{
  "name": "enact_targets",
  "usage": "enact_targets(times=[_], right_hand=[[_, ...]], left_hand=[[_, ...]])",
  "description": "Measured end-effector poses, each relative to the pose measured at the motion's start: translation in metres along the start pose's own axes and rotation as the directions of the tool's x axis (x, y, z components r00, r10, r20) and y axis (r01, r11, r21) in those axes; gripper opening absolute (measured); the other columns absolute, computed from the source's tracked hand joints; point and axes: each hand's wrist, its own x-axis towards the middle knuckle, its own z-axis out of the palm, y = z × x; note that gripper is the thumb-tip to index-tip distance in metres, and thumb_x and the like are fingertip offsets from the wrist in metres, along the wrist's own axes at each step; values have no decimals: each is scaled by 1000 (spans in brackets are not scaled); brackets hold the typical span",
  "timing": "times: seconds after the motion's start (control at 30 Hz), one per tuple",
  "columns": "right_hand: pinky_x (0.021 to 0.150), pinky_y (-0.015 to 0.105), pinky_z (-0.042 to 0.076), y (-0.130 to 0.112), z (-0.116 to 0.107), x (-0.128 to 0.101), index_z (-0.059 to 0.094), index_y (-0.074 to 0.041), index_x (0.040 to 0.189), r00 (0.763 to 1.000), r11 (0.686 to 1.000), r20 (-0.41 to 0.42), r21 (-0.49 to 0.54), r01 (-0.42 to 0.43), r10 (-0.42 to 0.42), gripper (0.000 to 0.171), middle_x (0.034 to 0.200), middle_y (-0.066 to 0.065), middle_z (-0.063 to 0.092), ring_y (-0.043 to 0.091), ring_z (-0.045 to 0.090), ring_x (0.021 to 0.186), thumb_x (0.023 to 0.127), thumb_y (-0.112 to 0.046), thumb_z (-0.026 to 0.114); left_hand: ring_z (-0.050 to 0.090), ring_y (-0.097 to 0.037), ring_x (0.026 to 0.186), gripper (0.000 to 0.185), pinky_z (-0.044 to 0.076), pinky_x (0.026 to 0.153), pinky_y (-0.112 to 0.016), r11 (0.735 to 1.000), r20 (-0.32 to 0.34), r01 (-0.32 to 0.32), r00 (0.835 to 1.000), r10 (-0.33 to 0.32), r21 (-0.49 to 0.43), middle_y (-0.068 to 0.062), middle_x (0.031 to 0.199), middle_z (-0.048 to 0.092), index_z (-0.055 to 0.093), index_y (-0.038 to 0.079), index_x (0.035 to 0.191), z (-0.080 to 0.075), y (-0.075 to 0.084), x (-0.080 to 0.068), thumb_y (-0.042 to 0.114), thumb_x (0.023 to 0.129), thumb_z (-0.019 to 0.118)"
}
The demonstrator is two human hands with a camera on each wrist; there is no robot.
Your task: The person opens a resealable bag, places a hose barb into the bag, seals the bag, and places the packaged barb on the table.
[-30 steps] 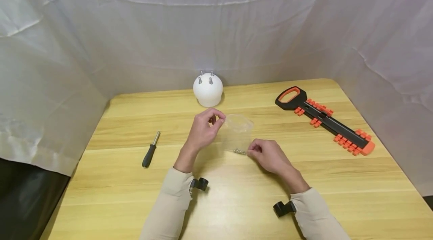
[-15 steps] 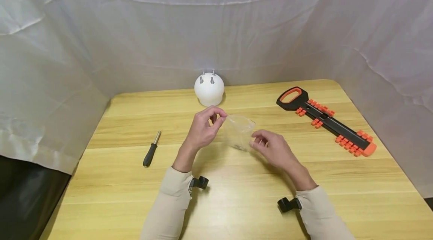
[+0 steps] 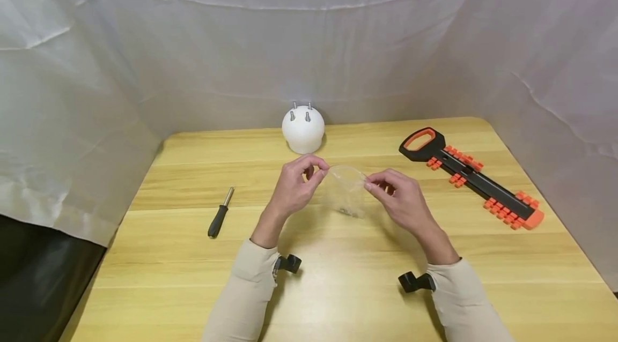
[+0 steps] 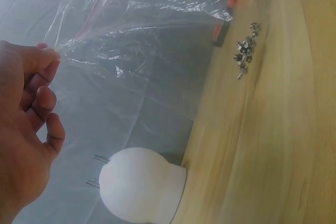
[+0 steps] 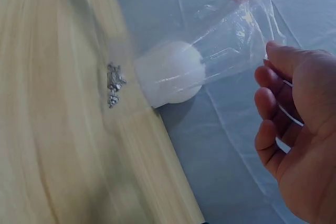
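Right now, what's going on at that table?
A person holds a clear plastic bag above the wooden table, the left hand and right hand each pinching a side of its top edge. Small metal screws sit at the bag's bottom. A screwdriver, a white dome and an orange-black tool rack lie untouched.

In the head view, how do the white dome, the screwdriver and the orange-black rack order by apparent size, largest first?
1. orange-black rack, clearly the longest.
2. white dome.
3. screwdriver: longer than the dome is wide, but far thinner; it lies nearer the camera.
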Motion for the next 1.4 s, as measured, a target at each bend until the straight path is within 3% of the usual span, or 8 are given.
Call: enact_targets(times=[0.2, 0.33, 0.47, 0.6, 0.9, 1.07, 1.27, 1.4], right_hand=[[59, 17, 41, -3, -3, 6, 71, -13, 92, 1000, 1000, -29, 4, 13, -13, 4, 75, -3, 64, 6, 49, 64, 89, -15, 69], [59, 16, 41, -11, -9, 14, 71, -9, 91, 999, 998, -44, 50, 34, -32, 3, 74, 0, 64, 6, 49, 64, 89, -11, 69], [59, 16, 41, -18, -15, 20, 71, -8, 91, 997, 996, -67, 77, 47, -42, 4, 75, 1, 64, 5, 49, 65, 89, -9, 69], [58, 16, 40, -23, -19, 23, 71, -8, 91, 996, 996, -85, 74, 42, -36, 3, 75, 1, 63, 6, 49, 65, 89, -10, 69], [62, 16, 38, -28, -27, 27, 70, -9, 88, 983, 990, -120, -21, 138, -139, 3, 77, -1, 65, 4, 45, 65, 88, -11, 69], [65, 16, 38, -27, -29, 28, 69, -10, 89, 981, 986, -109, -56, 157, -163, 4, 80, -2, 66, 3, 45, 67, 90, -13, 68], [65, 16, 40, -23, -22, 27, 68, -10, 89, 985, 986, -68, -47, 159, -162, 5, 81, -3, 65, 3, 46, 68, 91, -15, 66], [65, 15, 40, -21, -17, 27, 69, -10, 90, 986, 988, -58, -10, 156, -156, 4, 83, -3, 66, 4, 47, 68, 91, -13, 67]], left_hand=[[50, -14, 68, 7, 45, 65, -27, 996, 10, 46, 999, -46, -77, -9, 88, 67, 66, 4, 97, 0, -4, -2, 5, 90, 65], [53, -21, 78, 22, 45, 78, -33, 979, 122, 167, 981, -153, -115, -11, 99, 63, 60, 2, 109, -2, -14, -4, 5, 88, 66], [54, -18, 90, 25, 45, 84, -34, 957, 332, 290, 902, -276, 8, -5, 105, 61, 59, 7, 108, 1, -26, -8, 11, 87, 69], [57, -12, 91, 7, 49, 82, -26, 950, 445, 270, 840, -312, 155, 3, 99, 65, 64, 14, 96, 5, -34, -12, 19, 91, 67], [55, -9, 81, 4, 47, 69, -22, 928, 426, 255, 833, -354, 273, 10, 88, 67, 69, 20, 90, 5, -36, -15, 21, 92, 66], [56, -12, 90, 7, 49, 79, -29, 936, 391, 283, 853, -346, 211, 8, 96, 65, 66, 19, 96, 4, -33, -14, 23, 91, 68], [57, -18, 92, 22, 46, 87, -38, 980, 156, 197, 969, -192, -16, -4, 103, 63, 63, 11, 108, -4, -14, -7, 19, 89, 70], [56, -17, 81, 13, 48, 76, -32, 995, -9, 77, 997, -78, -67, -9, 95, 67, 68, 6, 101, -8, -2, -2, 14, 91, 67]])
